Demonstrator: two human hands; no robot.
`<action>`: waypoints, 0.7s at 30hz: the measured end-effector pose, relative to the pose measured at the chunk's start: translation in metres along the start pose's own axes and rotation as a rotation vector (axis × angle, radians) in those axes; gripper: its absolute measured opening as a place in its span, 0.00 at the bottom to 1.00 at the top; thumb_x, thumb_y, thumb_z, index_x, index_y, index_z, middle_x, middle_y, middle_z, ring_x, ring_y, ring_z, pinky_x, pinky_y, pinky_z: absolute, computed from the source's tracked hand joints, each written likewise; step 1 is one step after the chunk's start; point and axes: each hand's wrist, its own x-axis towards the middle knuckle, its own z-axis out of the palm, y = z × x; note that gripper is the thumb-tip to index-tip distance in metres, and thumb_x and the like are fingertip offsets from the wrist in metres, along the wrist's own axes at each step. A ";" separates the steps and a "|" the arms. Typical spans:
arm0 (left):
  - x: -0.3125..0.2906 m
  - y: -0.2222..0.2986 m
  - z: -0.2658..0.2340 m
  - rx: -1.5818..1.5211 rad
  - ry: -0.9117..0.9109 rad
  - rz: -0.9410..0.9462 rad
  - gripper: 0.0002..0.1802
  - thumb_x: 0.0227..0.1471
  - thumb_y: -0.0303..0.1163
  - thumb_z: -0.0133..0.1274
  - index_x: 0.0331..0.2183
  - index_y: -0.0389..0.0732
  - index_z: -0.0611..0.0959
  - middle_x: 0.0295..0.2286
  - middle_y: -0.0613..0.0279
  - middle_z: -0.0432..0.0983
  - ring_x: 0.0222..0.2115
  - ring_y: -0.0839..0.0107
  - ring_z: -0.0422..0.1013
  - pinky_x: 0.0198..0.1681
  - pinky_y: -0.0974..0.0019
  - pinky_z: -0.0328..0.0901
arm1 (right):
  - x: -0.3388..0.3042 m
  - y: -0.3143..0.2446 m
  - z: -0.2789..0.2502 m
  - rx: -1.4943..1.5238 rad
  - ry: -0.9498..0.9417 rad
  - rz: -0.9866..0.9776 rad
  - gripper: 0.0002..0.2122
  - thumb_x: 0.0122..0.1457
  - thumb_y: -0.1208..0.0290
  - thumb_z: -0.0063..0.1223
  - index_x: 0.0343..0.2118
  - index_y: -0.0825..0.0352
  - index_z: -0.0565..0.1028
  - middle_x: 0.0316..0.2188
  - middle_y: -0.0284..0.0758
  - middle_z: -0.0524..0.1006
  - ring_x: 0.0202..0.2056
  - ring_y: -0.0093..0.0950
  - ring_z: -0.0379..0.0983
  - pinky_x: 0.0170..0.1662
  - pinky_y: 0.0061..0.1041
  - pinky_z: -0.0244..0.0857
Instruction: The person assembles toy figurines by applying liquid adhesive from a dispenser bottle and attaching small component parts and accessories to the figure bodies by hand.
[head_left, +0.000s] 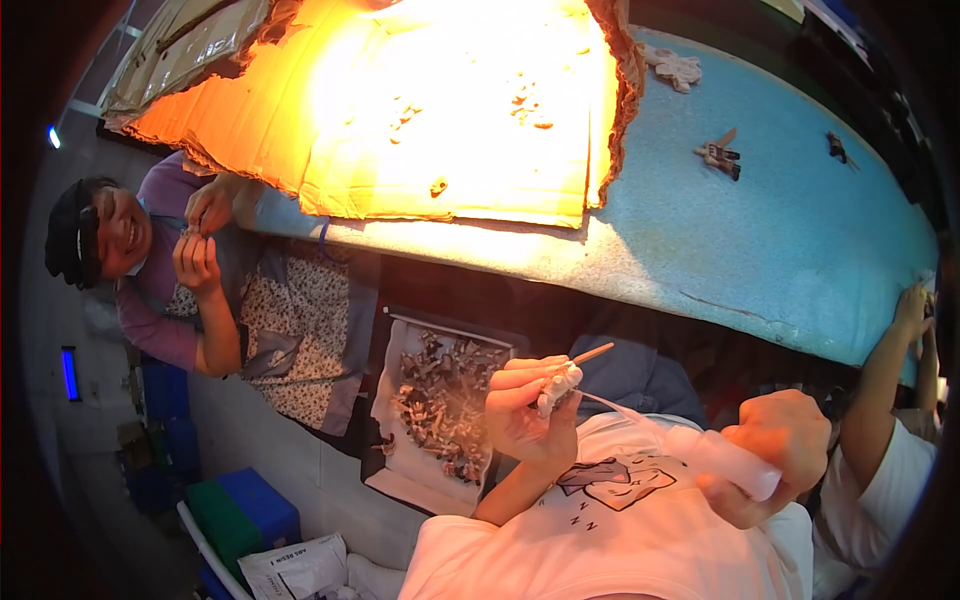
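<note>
In front of my chest, my left hand [532,432] pinches a small whitish figurine piece [560,388] between fingers and thumb. A thin wooden stick [594,353] juts from the piece's upper right. My right hand [786,440] is wrapped round a translucent squeeze bottle [718,462], tilted so that its long thin nozzle [612,406] points left at the piece. Whether the nozzle tip touches the piece I cannot tell. To the left of my left hand, a white-lined tray [385,420] holds many small figurine parts [445,400] in a heap.
Torn cardboard [450,200] under bright light lies on the blue-topped table [780,270], with small parts on it. Dark figurines [719,158] and a white bundle [674,68] lie further right. A co-worker [160,240] sits left; another person's arm [872,410] is at right. Bins [240,520] stand lower left.
</note>
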 end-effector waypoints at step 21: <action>0.003 0.012 -0.008 -0.171 0.070 -0.437 0.15 0.42 0.16 0.53 0.33 0.36 0.68 0.32 0.52 0.69 0.31 0.70 0.70 0.36 0.69 0.65 | 0.014 0.116 0.003 0.288 0.263 0.716 0.13 0.48 0.71 0.53 0.36 0.71 0.71 0.33 0.33 0.72 0.34 0.22 0.68 0.38 0.20 0.62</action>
